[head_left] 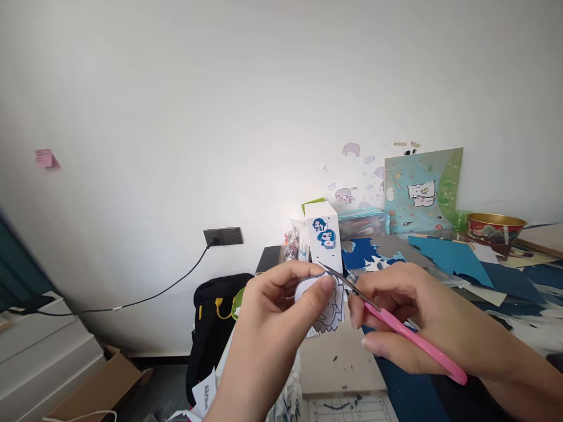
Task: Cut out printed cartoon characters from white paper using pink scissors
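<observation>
My left hand [281, 316] pinches a small paper cutout [328, 316] with a line drawing on it, thumb in front and fingers behind. The cutout's lower edge is jagged. Pink-handled scissors [407, 334] are held in my right hand [409, 316], fingers curled round the handle. Their blades point up and left, at the cutout's upper right edge by my left thumb. Whether the blades are closed on the paper I cannot tell. Below lies a beige board [338, 366] with small dark scraps on it.
A white box [325, 258] with blue cartoon stickers stands behind my hands. Blue paper sheets [457, 258] and scraps cover the right side, near a red and gold bowl [496, 228]. A black backpack [206, 328] hangs at left. A cable runs to the wall socket [223, 236].
</observation>
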